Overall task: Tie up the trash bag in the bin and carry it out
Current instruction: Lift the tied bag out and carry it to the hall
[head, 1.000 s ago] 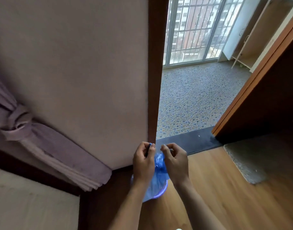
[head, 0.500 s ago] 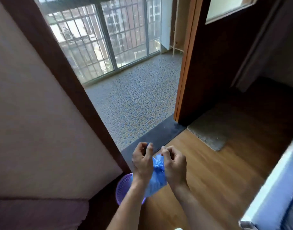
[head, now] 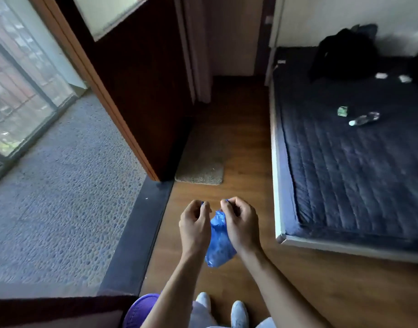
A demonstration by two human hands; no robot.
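Note:
A small blue trash bag (head: 217, 242) hangs in the air in front of me, above the wooden floor. My left hand (head: 195, 224) pinches one end of the bag's top between thumb and fingers. My right hand (head: 241, 221) pinches the other end, a short gap away. The bag's body droops between my wrists. The purple bin (head: 141, 308) stands at the bottom edge, left of my feet, partly hidden by my left forearm.
A bed with a dark blue quilted mattress (head: 359, 162) fills the right side, with a water bottle (head: 364, 119) and small items on it. A beige mat (head: 202, 169) lies ahead by a dark wooden partition (head: 141, 91). A pebbled balcony floor (head: 61, 185) lies left.
The view has swung right, from the wall and balcony door toward the bed. The bag has come up and away from the bin, which now sits low by my feet. Both hands still hold the bag's top.

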